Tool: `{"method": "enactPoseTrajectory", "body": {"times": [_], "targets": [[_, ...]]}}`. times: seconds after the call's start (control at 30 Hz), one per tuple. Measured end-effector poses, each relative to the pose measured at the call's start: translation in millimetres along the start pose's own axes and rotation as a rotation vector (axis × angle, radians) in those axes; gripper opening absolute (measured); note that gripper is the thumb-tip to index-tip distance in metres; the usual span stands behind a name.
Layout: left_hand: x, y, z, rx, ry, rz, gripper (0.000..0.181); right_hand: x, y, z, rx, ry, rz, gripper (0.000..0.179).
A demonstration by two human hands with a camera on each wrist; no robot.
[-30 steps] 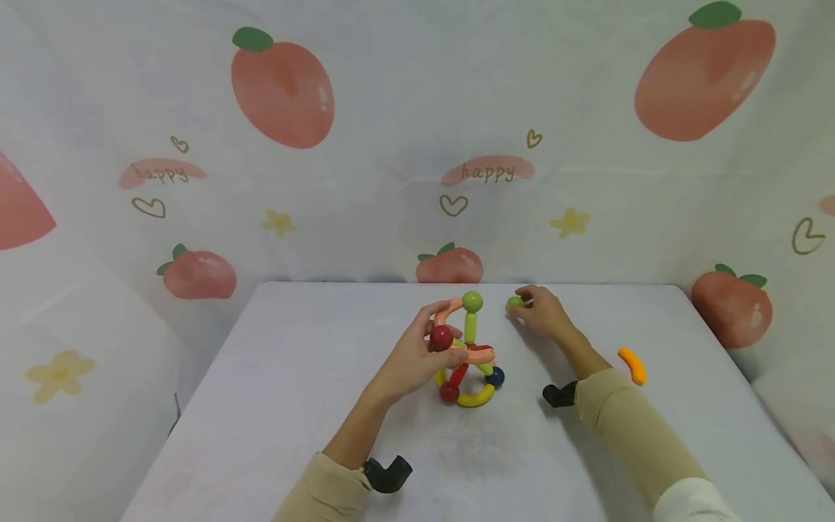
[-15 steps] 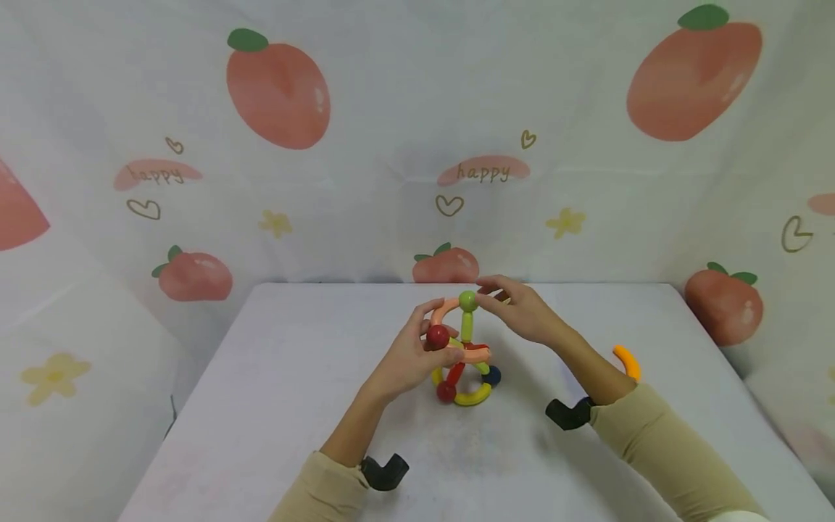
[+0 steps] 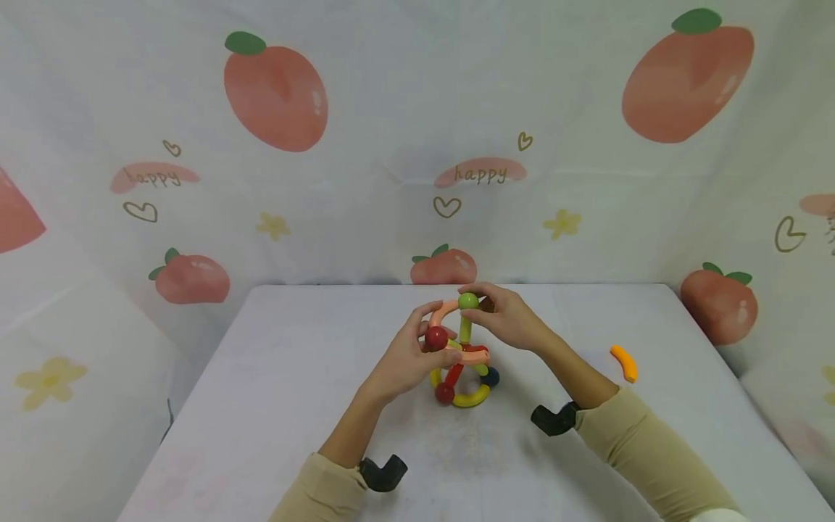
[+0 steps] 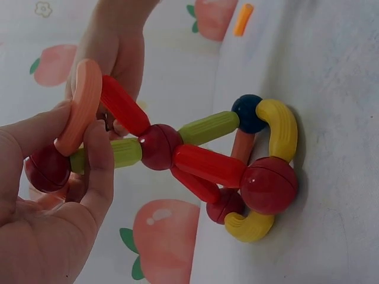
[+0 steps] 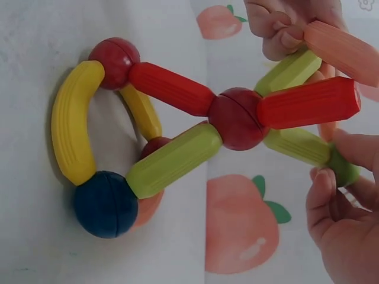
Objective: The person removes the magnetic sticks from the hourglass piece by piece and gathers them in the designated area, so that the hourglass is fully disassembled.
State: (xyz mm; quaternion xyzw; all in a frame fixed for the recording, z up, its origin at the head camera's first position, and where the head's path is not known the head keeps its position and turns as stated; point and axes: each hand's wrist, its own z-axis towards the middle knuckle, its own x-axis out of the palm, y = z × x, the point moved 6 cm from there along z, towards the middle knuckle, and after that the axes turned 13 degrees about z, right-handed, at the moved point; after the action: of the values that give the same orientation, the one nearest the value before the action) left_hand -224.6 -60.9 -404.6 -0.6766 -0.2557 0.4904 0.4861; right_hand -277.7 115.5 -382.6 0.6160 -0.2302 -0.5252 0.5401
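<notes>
Between your left hand point(image 3: 406, 360) and right hand point(image 3: 513, 319), the ball-and-rod model point(image 3: 454, 375) stands on the counter point(image 3: 261, 384). Your left, lower, pinches the peach rod point(image 3: 472, 357), its long axis pointing rightward near the red rod point(image 5: 308, 104); your right pinches the green ball point(image 3: 467, 301).

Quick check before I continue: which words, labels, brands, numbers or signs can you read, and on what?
"happy": left pink patch on the backdrop.
"happy": middle pink patch, same backdrop.
Dark marks at the picture's right edge: cut off, unreadable.
Toy structure: no lettering visible.
</notes>
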Motion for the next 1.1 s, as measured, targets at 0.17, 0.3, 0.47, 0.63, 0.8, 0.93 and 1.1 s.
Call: {"method": "enactPoseTrajectory", "body": {"times": [0.17, 0.3, 0.47, 0.63, 0.8, 0.93, 1.1], "targets": [[1.1, 1.8, 2.2, -0.003, 0.015, -0.015, 0.083, 0, -3, -0.6, 0.025, -0.017, 0.062, 0.044], [1.4, 1.3, 2.3, 0.000, 0.016, -0.016, 0.084, -1, -6, -1.4, 0.058, -0.019, 0.130, 0.046], [1.5, 1.5, 2.4, 0.000, 0.015, -0.020, 0.084, -2, -10, -2.5, 0.097, -0.025, 0.202, 0.046], [1.0, 1.2, 1.1, -0.001, 0.020, -0.019, 0.083, -14, -19, -4.4, 0.140, -0.121, 0.246, 0.050], [-0.3, 0.3, -1.1, -0.004, 0.007, -0.003, 0.082, -36, -41, -2.6, 0.160, -0.249, 0.193, 0.052], [0.1, -1.2, -2.5, 0.006, 0.003, 0.006, 0.079, -49, -68, -1.9, 0.205, -0.290, 0.105, 0.053], [-0.3, -0.6, -2.7, 0.002, -0.003, 0.023, 0.080, -61, -98, -0.6, 0.245, -0.333, -0.010, 0.052]]}}
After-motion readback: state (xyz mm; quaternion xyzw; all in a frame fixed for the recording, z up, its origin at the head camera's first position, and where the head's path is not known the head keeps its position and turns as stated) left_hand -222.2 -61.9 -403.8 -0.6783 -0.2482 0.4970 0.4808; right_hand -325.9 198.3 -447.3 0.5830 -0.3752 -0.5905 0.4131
